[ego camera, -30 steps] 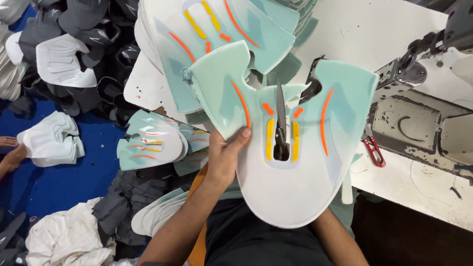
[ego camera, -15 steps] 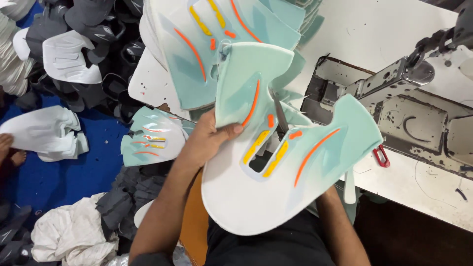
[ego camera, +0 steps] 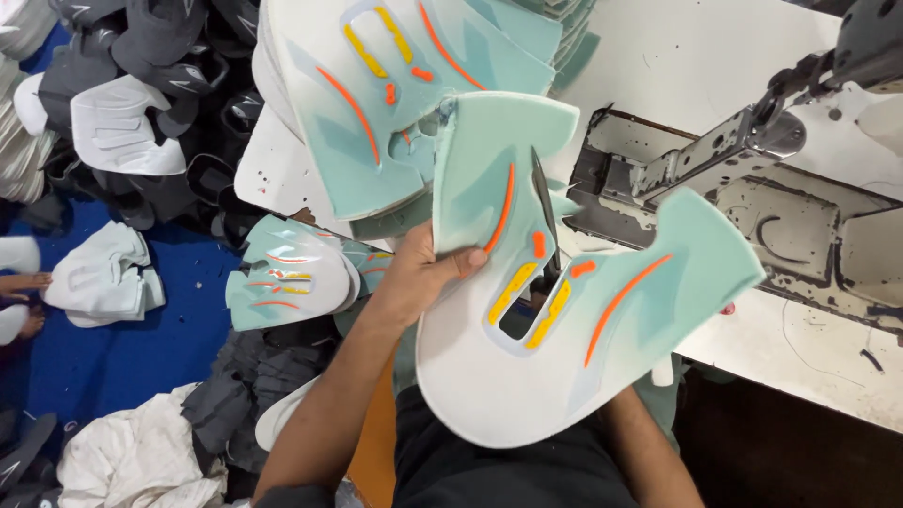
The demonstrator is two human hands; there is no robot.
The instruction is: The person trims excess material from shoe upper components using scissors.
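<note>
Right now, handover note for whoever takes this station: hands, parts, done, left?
Left hand: grips the left edge of the mint-green and white shoe-upper panel with orange and yellow strips, held up over the lap.
Right hand: hidden under the panel.
Dark scissor blades sit at the panel's centre slot.
Stack of matching panels lies on the white table, left of the sewing machine.
Done or left: cannot tell.

The shoe upper panel (ego camera: 564, 320) is a flat, U-shaped piece, mint green over its two wings and white along its rounded base. Orange curved stripes and short yellow bars border a central cut-out slot. It is held up, tilted, with one wing pointing toward 12 o'clock and the other toward 2 o'clock, gripped at its 9 o'clock edge.
</note>
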